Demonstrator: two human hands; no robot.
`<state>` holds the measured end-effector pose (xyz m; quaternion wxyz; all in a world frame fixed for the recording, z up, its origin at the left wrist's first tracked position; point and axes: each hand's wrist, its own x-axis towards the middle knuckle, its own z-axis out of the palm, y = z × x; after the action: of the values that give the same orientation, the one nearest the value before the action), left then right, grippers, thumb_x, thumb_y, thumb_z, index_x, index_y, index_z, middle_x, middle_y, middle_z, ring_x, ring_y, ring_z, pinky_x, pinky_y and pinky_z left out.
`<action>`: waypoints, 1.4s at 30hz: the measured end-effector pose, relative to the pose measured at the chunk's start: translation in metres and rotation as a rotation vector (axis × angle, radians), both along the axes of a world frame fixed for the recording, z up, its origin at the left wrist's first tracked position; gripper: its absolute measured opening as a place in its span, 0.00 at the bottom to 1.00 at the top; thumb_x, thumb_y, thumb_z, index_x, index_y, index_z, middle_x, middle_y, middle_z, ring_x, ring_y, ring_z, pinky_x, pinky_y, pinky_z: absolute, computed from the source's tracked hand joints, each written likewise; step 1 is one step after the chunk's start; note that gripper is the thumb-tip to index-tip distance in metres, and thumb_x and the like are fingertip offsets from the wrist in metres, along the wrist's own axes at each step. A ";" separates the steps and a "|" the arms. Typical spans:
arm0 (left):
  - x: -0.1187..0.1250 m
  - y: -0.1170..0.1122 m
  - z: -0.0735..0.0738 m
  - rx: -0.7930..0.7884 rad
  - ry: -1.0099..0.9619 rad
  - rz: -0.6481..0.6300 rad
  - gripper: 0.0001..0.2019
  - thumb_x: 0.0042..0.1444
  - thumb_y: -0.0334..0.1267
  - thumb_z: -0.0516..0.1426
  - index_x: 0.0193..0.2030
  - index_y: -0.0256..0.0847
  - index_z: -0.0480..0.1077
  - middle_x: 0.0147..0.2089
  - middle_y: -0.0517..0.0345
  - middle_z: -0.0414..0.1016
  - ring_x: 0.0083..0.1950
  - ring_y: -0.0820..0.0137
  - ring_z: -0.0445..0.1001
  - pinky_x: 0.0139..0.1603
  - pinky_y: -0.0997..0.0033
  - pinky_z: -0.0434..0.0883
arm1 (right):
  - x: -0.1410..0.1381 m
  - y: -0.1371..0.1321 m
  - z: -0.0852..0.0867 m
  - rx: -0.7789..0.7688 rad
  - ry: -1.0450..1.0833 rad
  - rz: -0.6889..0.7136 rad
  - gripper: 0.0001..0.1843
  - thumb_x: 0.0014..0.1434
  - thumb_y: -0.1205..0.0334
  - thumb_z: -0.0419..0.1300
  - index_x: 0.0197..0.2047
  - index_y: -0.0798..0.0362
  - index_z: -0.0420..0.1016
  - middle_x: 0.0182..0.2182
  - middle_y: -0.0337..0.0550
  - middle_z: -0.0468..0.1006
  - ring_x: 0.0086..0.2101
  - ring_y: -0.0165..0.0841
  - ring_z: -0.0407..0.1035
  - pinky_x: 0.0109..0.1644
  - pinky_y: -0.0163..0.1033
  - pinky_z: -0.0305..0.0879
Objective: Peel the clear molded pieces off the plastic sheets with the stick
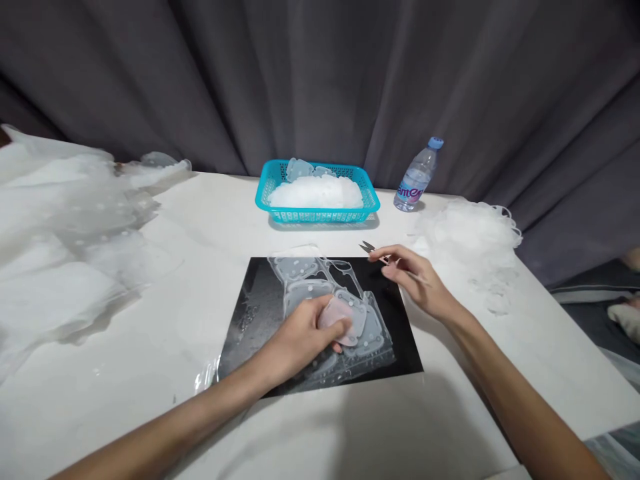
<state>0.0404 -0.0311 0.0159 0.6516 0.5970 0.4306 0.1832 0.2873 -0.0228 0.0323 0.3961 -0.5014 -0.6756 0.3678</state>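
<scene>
My left hand (313, 327) grips a translucent, rounded silicone-like piece (347, 317), thumb on top, over the black mat (245, 333). Beneath and around that piece lies a clear moulded sheet (295, 267) with rounded outlines, small round dots and an opened-out frame at its upper right. Above the mat's right edge, my right hand (413, 277) is closed around small snips (369, 247). Their dark blades point up and left, apart from the sheet. Part of the snips' handle is hidden by the fingers.
A turquoise basket (320, 215) full of translucent pieces stands at the back. To its right are a water bottle (415, 177) and a heap of clear ring-like scraps (465, 233). Large stacked translucent sheets (65, 233) cover the table's left side. A grey curtain (310, 80) hangs behind.
</scene>
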 end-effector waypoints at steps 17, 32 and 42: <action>-0.016 0.018 -0.005 0.347 0.140 -0.063 0.21 0.71 0.51 0.51 0.31 0.40 0.71 0.23 0.62 0.72 0.24 0.71 0.70 0.29 0.72 0.64 | -0.059 0.044 0.014 -0.330 -0.122 0.406 0.07 0.54 0.62 0.65 0.32 0.57 0.77 0.22 0.32 0.67 0.26 0.26 0.57 0.30 0.33 0.51; -0.011 0.003 -0.013 0.655 0.246 -0.064 0.15 0.69 0.40 0.54 0.30 0.41 0.71 0.23 0.62 0.70 0.24 0.70 0.69 0.30 0.71 0.61 | -0.077 0.025 0.036 -0.104 -0.822 0.080 0.09 0.58 0.57 0.68 0.33 0.53 0.77 0.36 0.48 0.81 0.39 0.40 0.71 0.40 0.39 0.56; -0.012 -0.012 -0.018 0.977 0.293 -0.106 0.13 0.73 0.37 0.52 0.35 0.43 0.67 0.30 0.62 0.71 0.29 0.70 0.70 0.37 0.69 0.66 | -0.043 0.052 0.016 -0.170 -0.607 0.088 0.05 0.62 0.65 0.65 0.42 0.53 0.77 0.38 0.45 0.83 0.39 0.36 0.76 0.40 0.36 0.64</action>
<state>0.0280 -0.0426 -0.0019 0.2376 0.8722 0.3509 0.2442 0.2447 0.0290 0.0486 0.1166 -0.5899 -0.7508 0.2733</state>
